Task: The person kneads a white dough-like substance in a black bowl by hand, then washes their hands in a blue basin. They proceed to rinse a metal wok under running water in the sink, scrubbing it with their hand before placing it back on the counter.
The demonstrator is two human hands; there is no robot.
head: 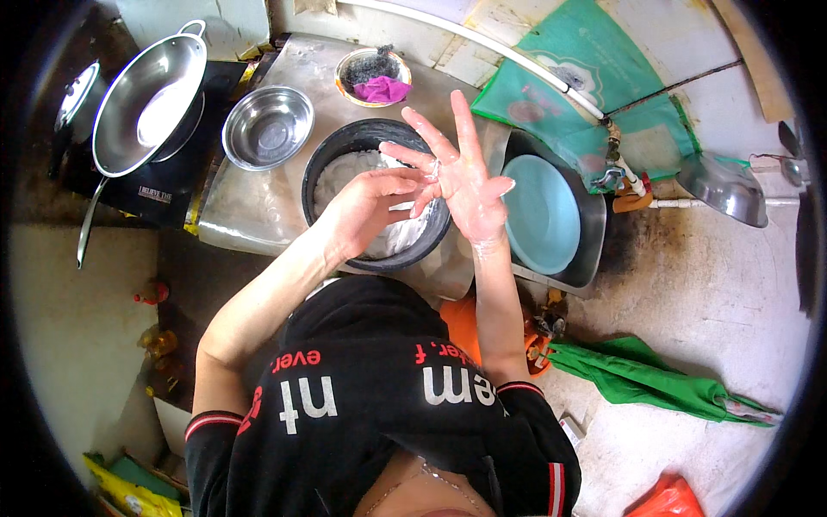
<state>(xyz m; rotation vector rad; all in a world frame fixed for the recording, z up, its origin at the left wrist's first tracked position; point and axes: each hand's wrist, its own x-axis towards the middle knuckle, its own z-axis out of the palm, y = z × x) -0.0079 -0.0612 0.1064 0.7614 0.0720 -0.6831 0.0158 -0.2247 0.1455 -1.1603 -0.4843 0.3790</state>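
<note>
My right hand (466, 184) is raised over the rim of a dark round basin (441, 236), palm facing me and fingers spread. Wet, whitish residue sticks to its fingers, palm and wrist. The fingers of my left hand (371, 203) touch the little-finger side of the right hand; they are slightly apart, and no object shows in them. Below both hands, a white, dough-like or floury mass (342, 178) fills the lower part of the basin. My left hand and forearm hide some of it. The basin stands on a counter with a shiny covering (252, 220).
A steel bowl (268, 129) and a patterned bowl (342, 90) holding a scouring pad and purple cloth (382, 90) stand beyond the basin. Left, a wok (171, 84) sits on a black cooktop (171, 178). Right, a light-blue basin (543, 216) lies in a sink (597, 223) beneath a tap (610, 178).
</note>
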